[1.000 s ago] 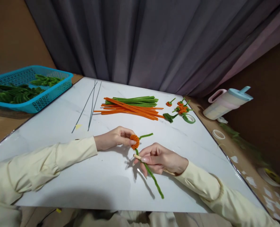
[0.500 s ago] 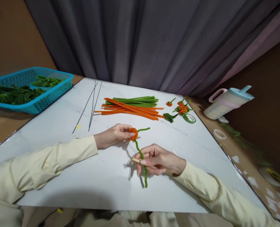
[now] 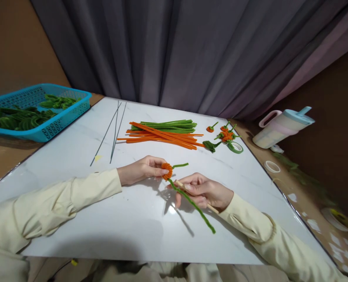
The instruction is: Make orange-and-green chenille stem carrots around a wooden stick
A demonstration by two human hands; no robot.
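Note:
My left hand (image 3: 146, 170) pinches a ribbed orange pipe-cleaner ball (image 3: 167, 171) between thumb and fingers. A green pipe cleaner (image 3: 197, 207) comes out of the ball, with a short end to the upper right and a long end sloping down right. My right hand (image 3: 204, 190) is closed on a thin wooden stick (image 3: 183, 185), whose tip points at the ball and whose other end shows below the palm. The green strand runs close by the right fingers; whether they touch it, I cannot tell.
Green (image 3: 170, 125) and orange pipe cleaners (image 3: 162, 138) lie behind my hands. Small orange pieces with green stems (image 3: 227, 135) and green tape (image 3: 235, 147) are at right. Dark wires (image 3: 115, 133) and a blue basket (image 3: 65, 117) are at left, a tumbler (image 3: 282, 127) far right.
The long green end has swung from hanging nearly straight down to slanting down right. My right hand has risen slightly rightward, tilting the stick. The left hand and ball have shifted slightly.

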